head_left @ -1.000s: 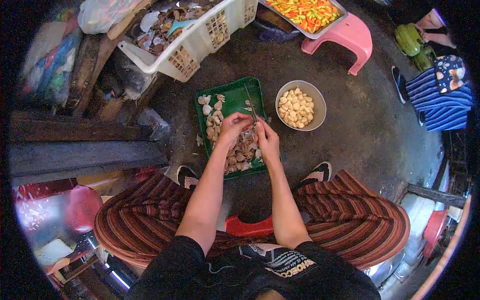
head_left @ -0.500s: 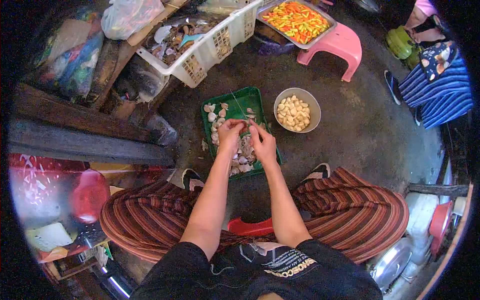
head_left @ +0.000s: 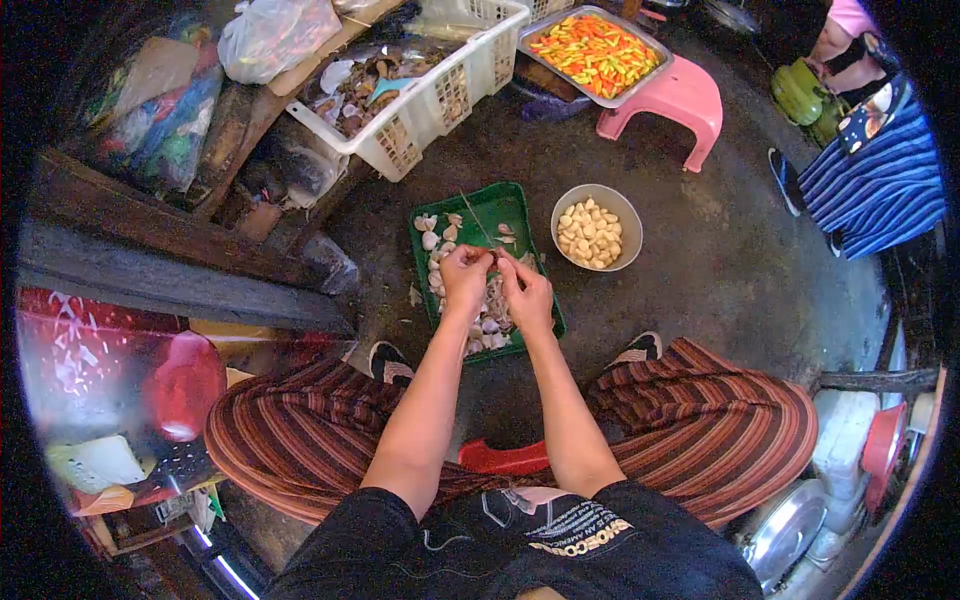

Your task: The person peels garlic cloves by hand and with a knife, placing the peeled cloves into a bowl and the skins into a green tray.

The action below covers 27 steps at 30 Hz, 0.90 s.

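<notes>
Both my hands meet over a green tray (head_left: 513, 207) of unpeeled garlic cloves (head_left: 427, 240) and loose skins. My left hand (head_left: 466, 280) is closed, its fingertips pinching what seems to be a garlic clove, mostly hidden by the fingers. My right hand (head_left: 526, 295) is closed on a small knife (head_left: 476, 218), whose thin blade points up and to the left above the tray. The fingertips of both hands nearly touch. To the right of the tray stands a grey bowl (head_left: 632, 228) holding peeled garlic cloves (head_left: 590, 235).
A metal tray of red and yellow chillies (head_left: 597, 52) rests partly on a pink stool (head_left: 680, 100). At the upper left stands a white plastic crate (head_left: 425, 120) with scraps. A person in blue striped cloth (head_left: 870, 185) sits at right. A wooden beam (head_left: 180, 250) runs along the left.
The view has shifted slightly, so the tray, bowl and crate appear a little lower and to the right. My hands stay together over the tray, fingertips slightly moved.
</notes>
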{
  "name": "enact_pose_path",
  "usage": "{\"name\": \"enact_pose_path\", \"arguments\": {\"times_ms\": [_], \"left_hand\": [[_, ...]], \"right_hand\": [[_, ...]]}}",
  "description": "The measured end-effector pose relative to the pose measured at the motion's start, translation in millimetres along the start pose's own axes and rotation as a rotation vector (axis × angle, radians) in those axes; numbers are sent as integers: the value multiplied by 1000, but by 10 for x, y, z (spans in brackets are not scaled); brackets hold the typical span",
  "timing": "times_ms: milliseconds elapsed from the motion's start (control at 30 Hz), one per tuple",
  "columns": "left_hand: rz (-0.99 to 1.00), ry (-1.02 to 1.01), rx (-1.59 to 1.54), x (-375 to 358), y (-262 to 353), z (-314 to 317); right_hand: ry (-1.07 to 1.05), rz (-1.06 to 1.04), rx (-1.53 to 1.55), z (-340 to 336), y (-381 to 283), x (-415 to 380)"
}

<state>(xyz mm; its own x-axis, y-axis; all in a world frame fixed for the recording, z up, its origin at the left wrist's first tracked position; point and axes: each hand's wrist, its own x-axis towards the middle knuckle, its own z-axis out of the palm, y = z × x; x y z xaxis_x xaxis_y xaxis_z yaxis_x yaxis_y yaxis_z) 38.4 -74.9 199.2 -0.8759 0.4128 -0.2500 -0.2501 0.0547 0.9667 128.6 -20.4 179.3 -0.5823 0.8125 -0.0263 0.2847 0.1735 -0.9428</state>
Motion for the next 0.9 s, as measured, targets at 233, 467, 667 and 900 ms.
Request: {"name": "enact_pose_path", "arguments": {"times_ms": [233,467,667,900], "left_hand": [[139,4,106,48,-127,-31],[-8,-273,89,162,55,-219],[727,-427,895,180,-4,-199],[741,-392,1036,141,-116,-227]], "right_hand": [[-10,191,395,66,-3,52],[-150,596,785,-203,-95,109],[-161,577,744,-145,24,140],[-131,590,676,-181,-98,129]]}}
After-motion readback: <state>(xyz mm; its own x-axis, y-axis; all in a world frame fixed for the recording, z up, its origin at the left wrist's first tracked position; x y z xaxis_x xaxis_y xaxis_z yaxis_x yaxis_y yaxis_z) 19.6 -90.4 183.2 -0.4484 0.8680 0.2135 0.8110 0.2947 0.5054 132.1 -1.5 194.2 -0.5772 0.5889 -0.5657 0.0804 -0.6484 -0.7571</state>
